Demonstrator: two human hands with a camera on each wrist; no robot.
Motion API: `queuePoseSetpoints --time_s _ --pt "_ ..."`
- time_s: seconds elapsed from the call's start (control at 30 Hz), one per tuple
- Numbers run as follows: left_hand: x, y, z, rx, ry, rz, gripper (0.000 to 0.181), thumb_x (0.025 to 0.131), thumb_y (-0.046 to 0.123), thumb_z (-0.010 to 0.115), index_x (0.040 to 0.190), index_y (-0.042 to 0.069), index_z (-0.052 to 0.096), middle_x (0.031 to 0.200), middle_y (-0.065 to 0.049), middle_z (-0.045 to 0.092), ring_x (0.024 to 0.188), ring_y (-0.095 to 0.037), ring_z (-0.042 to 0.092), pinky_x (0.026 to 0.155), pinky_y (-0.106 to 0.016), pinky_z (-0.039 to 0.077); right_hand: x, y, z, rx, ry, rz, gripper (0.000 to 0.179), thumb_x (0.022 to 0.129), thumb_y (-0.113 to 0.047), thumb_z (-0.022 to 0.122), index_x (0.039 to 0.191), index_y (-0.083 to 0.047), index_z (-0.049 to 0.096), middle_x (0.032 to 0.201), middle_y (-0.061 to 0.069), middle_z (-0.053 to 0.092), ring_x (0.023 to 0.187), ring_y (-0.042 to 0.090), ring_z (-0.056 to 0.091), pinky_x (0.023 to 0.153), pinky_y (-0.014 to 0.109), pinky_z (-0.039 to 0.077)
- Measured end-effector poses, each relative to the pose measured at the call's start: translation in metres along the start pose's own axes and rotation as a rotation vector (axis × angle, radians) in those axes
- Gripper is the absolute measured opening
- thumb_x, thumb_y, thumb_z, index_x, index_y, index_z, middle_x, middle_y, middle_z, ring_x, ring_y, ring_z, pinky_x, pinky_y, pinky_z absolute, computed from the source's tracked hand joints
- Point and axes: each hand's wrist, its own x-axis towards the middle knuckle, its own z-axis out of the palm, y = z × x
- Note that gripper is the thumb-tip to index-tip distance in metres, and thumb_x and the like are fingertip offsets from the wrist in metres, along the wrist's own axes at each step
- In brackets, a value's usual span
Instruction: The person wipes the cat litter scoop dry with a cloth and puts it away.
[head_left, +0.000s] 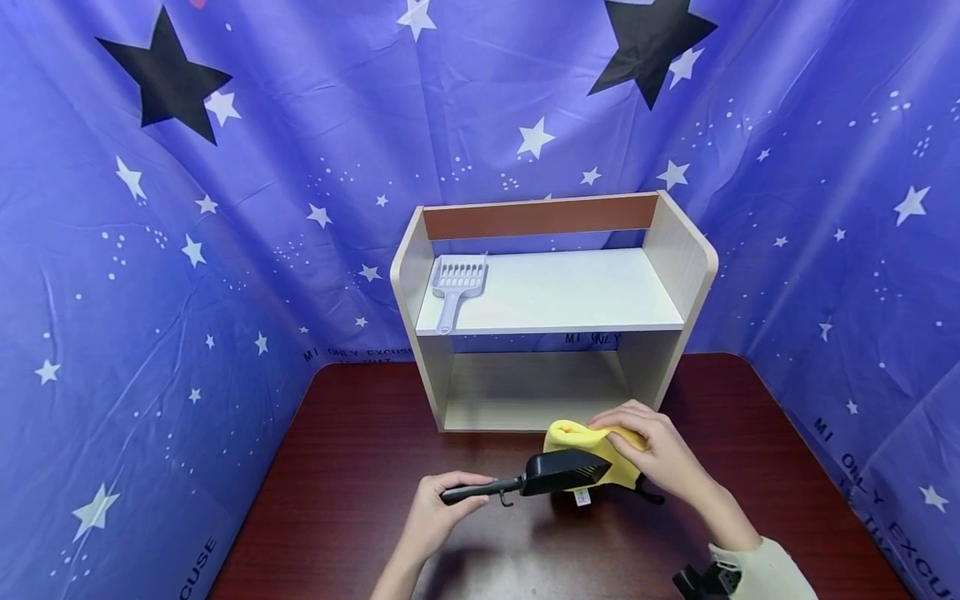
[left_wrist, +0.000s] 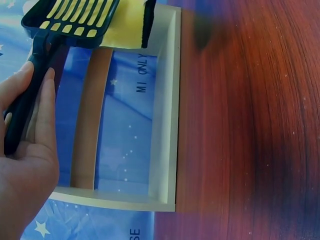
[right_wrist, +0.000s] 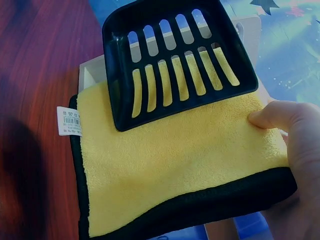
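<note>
A black slotted litter scoop (head_left: 558, 472) is held by its handle in my left hand (head_left: 442, 512), its head pointing right above the table. My right hand (head_left: 663, 450) grips a folded yellow cloth (right_wrist: 190, 155) with dark edging, the thumb lying on its near face. The cloth sits right behind the scoop's head and shows yellow through the slots in the right wrist view. A white label (right_wrist: 69, 121) sticks out from the cloth's edge. In the left wrist view the scoop's slotted head (left_wrist: 75, 17) overlaps the cloth (left_wrist: 127, 25).
Behind the hands stands a two-level shelf (head_left: 555, 287) with a white upper board and a brown back rail. A pale lilac slotted scoop (head_left: 459, 279) lies at the upper board's left end. The dark red table (head_left: 337, 492) is surrounded by a blue star-patterned curtain (head_left: 247, 275).
</note>
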Motion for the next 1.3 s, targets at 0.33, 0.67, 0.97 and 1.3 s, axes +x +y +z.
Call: queuePoseSetpoints --time_s 0.33,0.67,0.97,1.3 --pt "0.000 0.000 0.003 0.004 -0.024 -0.014 0.024 0.082 0.013 0.081 0.103 0.002 0.076 0.098 -0.015 0.077 0.079 -0.001 0.067 0.067 -0.018 0.054 0.009 -0.009 0.005 0.019 -0.045 -0.024 0.034 0.084 0.007 0.070 0.106 -0.019 0.075 0.106 -0.004 0.075 0.101 0.006 0.062 0.083 0.014 0.047" --pt "0.000 -0.001 0.006 -0.013 -0.052 -0.001 0.023 0.082 0.011 0.080 0.102 0.002 0.077 0.098 -0.017 0.077 0.083 -0.002 0.069 0.069 -0.019 0.056 0.016 -0.018 0.012 0.059 -0.097 -0.024 0.033 0.087 0.003 0.069 0.106 -0.023 0.074 0.104 -0.008 0.074 0.095 0.007 0.063 0.082 0.019 0.045" --pt "0.001 -0.001 0.006 -0.022 -0.059 -0.002 0.023 0.082 0.011 0.080 0.103 0.001 0.076 0.099 -0.017 0.077 0.083 -0.002 0.069 0.070 -0.018 0.056 0.015 -0.021 0.018 0.123 -0.165 -0.033 0.036 0.087 0.008 0.066 0.106 -0.021 0.073 0.102 -0.009 0.074 0.093 0.005 0.061 0.077 0.018 0.048" --pt "0.000 -0.003 0.005 -0.019 -0.050 0.008 0.022 0.082 0.008 0.079 0.102 0.001 0.076 0.098 -0.017 0.077 0.082 -0.002 0.069 0.069 -0.019 0.056 0.015 -0.022 0.014 0.117 -0.218 -0.015 0.032 0.090 0.003 0.066 0.107 -0.023 0.072 0.100 -0.011 0.072 0.091 0.004 0.060 0.076 0.019 0.048"
